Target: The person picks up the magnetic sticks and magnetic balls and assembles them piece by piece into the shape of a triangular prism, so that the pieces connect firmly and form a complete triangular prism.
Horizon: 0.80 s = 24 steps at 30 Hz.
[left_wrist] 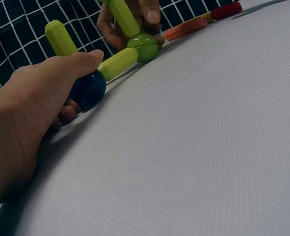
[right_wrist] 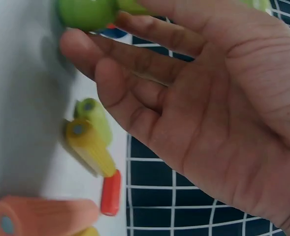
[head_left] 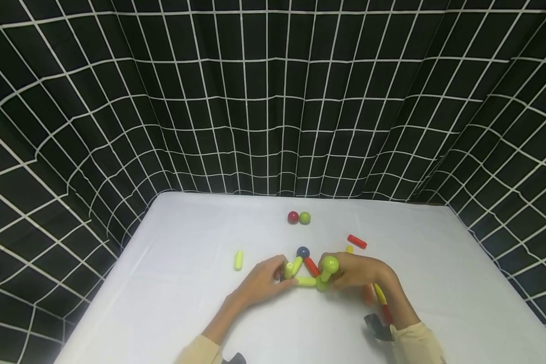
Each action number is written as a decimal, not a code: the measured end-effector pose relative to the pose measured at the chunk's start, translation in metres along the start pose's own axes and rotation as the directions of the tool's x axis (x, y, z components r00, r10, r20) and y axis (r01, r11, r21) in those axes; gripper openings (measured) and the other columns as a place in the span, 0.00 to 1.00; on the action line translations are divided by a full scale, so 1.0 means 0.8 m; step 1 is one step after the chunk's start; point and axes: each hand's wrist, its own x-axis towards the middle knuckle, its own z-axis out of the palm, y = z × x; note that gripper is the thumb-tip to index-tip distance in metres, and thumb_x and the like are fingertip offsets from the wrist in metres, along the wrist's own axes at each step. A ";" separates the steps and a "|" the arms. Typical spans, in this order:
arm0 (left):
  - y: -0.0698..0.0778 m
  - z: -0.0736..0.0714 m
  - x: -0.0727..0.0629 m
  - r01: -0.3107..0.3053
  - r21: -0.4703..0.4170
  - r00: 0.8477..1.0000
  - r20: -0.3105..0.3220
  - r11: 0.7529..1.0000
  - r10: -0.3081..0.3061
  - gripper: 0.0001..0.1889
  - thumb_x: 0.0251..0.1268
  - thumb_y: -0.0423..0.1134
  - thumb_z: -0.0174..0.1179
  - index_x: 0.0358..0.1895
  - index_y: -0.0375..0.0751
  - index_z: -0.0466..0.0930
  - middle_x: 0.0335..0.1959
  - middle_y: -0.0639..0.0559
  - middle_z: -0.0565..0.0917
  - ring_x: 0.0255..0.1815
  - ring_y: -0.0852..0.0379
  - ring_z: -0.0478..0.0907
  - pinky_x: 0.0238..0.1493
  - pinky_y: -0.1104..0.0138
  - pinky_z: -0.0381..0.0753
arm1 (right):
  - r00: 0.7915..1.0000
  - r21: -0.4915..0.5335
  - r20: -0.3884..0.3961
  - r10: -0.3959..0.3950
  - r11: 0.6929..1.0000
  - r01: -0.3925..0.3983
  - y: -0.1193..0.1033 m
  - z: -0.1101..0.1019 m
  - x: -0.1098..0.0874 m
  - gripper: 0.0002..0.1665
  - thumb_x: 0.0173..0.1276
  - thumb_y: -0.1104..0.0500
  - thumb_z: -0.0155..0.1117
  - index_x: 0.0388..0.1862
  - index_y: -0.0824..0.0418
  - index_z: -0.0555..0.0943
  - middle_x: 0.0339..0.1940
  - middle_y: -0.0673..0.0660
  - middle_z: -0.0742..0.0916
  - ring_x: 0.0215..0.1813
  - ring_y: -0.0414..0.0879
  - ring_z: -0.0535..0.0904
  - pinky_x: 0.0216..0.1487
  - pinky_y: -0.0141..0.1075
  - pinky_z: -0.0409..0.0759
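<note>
Yellow-green and red magnetic sticks and balls form a flat triangle on the table. My left hand [head_left: 264, 278] grips the dark blue ball [left_wrist: 88, 91] at its left corner, thumb over the top; a yellow-green stick [head_left: 288, 270] stands up from that ball. A front stick [head_left: 306, 281] runs to the lower green ball [left_wrist: 144, 48] on the right. There my right hand [head_left: 355, 268] pinches an upright yellow-green stick [left_wrist: 124, 17] topped by another green ball [head_left: 330, 264]. A red stick [head_left: 311, 266] and a yellow-green stick [head_left: 298, 265] meet at the far blue ball [head_left: 303, 252].
A red ball [head_left: 293, 217] and a green ball [head_left: 305, 218] sit together farther back. One loose yellow-green stick [head_left: 238, 260] lies left. Beyond and beneath my right arm are a red stick [head_left: 357, 241], an orange stick [head_left: 368, 293] and a yellow stick [head_left: 379, 294]. Gridded black curtains surround the table.
</note>
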 end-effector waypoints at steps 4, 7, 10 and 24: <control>0.000 0.001 0.003 -0.013 0.002 1.000 0.005 1.000 0.013 0.15 0.70 0.61 0.64 0.40 0.59 0.73 0.29 0.63 0.73 0.29 0.69 0.65 0.34 0.75 0.70 | 0.998 0.019 -0.052 0.037 0.999 -0.036 0.008 0.010 0.008 0.15 0.61 0.60 0.77 0.43 0.55 0.80 0.32 0.47 0.81 0.38 0.41 0.75 0.44 0.33 0.75; -0.001 0.001 0.003 -0.013 0.002 1.000 0.022 1.000 0.013 0.15 0.70 0.62 0.64 0.40 0.59 0.73 0.30 0.63 0.73 0.29 0.69 0.65 0.34 0.75 0.71 | 0.992 0.014 -0.084 0.099 0.995 -0.098 0.010 0.016 0.011 0.13 0.59 0.59 0.77 0.38 0.54 0.80 0.30 0.46 0.80 0.37 0.42 0.75 0.45 0.35 0.75; -0.002 -0.002 0.002 0.007 -0.022 0.998 0.061 1.000 -0.005 0.18 0.64 0.63 0.69 0.44 0.59 0.74 0.33 0.63 0.75 0.31 0.69 0.69 0.36 0.74 0.74 | 0.984 0.013 -0.090 0.156 0.988 -0.155 0.010 0.021 0.010 0.13 0.58 0.58 0.78 0.36 0.53 0.81 0.30 0.46 0.81 0.37 0.44 0.75 0.46 0.38 0.76; 0.016 -0.051 0.096 0.180 0.023 0.983 -0.026 0.983 -0.180 0.20 0.86 0.42 0.45 0.73 0.41 0.68 0.61 0.42 0.81 0.60 0.48 0.82 0.64 0.57 0.83 | 0.970 -0.002 -0.089 0.228 0.973 -0.229 0.002 0.020 0.009 0.15 0.55 0.56 0.79 0.37 0.55 0.81 0.31 0.49 0.80 0.38 0.45 0.73 0.46 0.40 0.75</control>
